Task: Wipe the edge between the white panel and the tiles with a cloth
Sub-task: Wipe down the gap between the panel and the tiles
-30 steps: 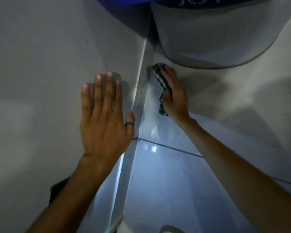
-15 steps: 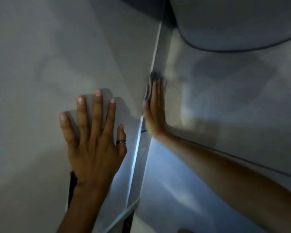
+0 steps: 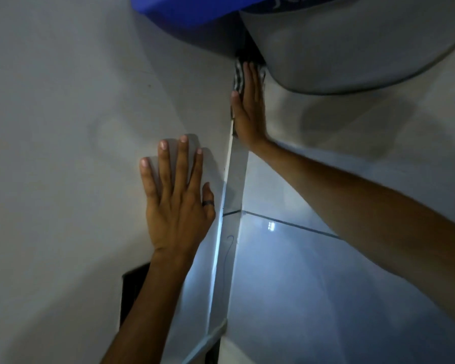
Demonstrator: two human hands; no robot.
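The white panel (image 3: 63,153) fills the left side; its thin edge (image 3: 227,185) runs up the middle and meets the glossy tiles (image 3: 313,298) on the right. My left hand (image 3: 176,200), a dark ring on the thumb, lies flat with fingers spread on the panel just left of the edge. My right hand (image 3: 248,109) is stretched flat against the upper part of the edge, pressing a dark striped cloth (image 3: 239,74) under its fingers. Only the cloth's top end shows past the fingertips.
A blue container (image 3: 189,14) and a large grey rounded tub (image 3: 352,40) hang over the top of the edge, right above the cloth. A dark opening (image 3: 133,292) shows beside my left forearm. A grout line (image 3: 286,223) crosses the tiles.
My right hand has slid the cloth farther up the edge, to just under the grey tub. The camera view shifted. My left hand stays flat on the panel.
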